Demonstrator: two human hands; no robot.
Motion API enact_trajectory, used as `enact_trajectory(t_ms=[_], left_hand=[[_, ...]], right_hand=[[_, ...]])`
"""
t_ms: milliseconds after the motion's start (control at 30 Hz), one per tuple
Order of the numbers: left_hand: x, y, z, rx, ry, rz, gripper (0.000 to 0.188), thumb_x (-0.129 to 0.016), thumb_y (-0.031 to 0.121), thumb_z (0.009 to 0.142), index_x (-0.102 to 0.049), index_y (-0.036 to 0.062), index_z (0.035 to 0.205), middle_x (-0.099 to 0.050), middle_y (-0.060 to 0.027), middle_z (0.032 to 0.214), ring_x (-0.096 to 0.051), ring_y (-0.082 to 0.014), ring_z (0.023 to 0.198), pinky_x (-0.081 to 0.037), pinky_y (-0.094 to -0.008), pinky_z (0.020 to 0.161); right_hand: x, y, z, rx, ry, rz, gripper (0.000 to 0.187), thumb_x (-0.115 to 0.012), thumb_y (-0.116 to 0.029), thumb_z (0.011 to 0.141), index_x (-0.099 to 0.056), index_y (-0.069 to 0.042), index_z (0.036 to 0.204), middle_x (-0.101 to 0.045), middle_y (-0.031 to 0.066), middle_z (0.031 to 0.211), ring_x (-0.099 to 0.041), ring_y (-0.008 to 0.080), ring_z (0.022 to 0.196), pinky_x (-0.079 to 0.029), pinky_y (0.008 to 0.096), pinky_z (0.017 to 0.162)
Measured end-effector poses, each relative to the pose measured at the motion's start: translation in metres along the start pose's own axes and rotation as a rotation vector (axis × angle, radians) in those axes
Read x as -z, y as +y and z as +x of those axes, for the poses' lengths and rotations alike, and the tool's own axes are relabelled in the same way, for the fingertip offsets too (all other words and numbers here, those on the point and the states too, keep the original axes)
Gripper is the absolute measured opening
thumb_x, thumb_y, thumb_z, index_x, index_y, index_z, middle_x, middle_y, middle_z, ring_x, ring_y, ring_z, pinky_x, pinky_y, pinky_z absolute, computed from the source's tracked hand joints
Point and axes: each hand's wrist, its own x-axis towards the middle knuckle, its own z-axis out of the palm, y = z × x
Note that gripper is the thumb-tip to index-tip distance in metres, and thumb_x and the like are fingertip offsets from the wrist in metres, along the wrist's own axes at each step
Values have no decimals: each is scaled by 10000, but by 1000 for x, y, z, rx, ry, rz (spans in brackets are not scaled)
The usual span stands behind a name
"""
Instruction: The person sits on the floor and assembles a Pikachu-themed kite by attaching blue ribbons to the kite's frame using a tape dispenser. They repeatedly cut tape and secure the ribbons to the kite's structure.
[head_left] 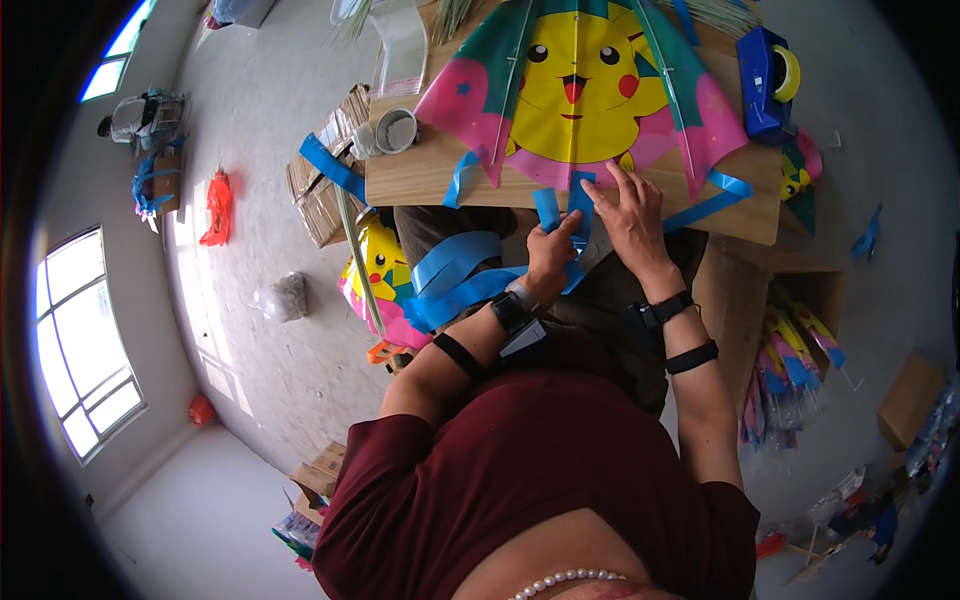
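A kite (572, 95) with a yellow cartoon animal on pink and green lies on the wooden table, thin rods running down it. At its lower edge hangs a blue ribbon tail (577, 200). My left hand (550, 256) is closed on blue ribbon just below the table's front edge, thumb uppermost. My right hand (632, 222) reaches to the kite's bottom edge, its fingers apart, the tips at the edge beside the tail's upper end. More blue ribbon (460, 275) lies in loops over my lap to the left.
On the table (415, 180) stand a grey round tub (397, 131) at left and a blue tape dispenser (765, 90) at right. Other kites (380, 255) hang below left. A shelf (805, 290) at right holds several folded kites. A red bag (217, 208) lies on the floor.
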Motion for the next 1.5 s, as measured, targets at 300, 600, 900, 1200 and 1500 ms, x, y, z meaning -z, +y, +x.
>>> enact_trajectory(t_ms=[300, 600, 900, 1200, 1500], left_hand=[[-4, 10, 4, -7, 34, 110, 316, -836, 327, 813, -607, 110, 826, -468, 58, 624, -418, -52, 496, -313, -239, 454], [-13, 16, 19, -52, 141, 186, 358, -861, 348, 775, -634, 73, 807, -552, 20, 642, -458, -67, 479, -332, -241, 439], [-16, 21, 17, -59, 174, 190, 308, -847, 303, 810, -616, 121, 717, -494, 61, 585, -403, -45, 431, -289, -231, 405], [-14, 23, 17, -31, 145, 180, 293, -846, 294, 808, -613, 133, 735, -462, 76, 583, -374, -36, 445, -273, -224, 421], [-9, 18, 24, -10, 119, 155, 256, -834, 271, 819, -615, 153, 759, -451, 85, 587, -348, -35, 446, -266, -230, 429]], right_hand=[[-2, 1, -2, 0, -1, -7, 478, -651, -102, 877, -637, -233, 1336, -471, 153, 1435, -477, 307, 1267, -338, 481, 1070], [0, 1, -2, 2, 1, -14, 466, -640, -94, 878, -649, -226, 1325, -474, 153, 1436, -475, 309, 1273, -335, 479, 1077], [-1, 0, -2, -8, 3, 16, 485, -662, -85, 858, -645, -214, 1326, -472, 157, 1436, -470, 317, 1279, -332, 482, 1086], [0, -1, -2, -10, 0, 14, 481, -666, -90, 862, -645, -216, 1325, -466, 159, 1439, -466, 319, 1287, -330, 483, 1087], [-3, -1, -3, -15, 7, 8, 465, -674, -96, 859, -658, -215, 1308, -467, 158, 1438, -467, 317, 1284, -331, 487, 1088]])
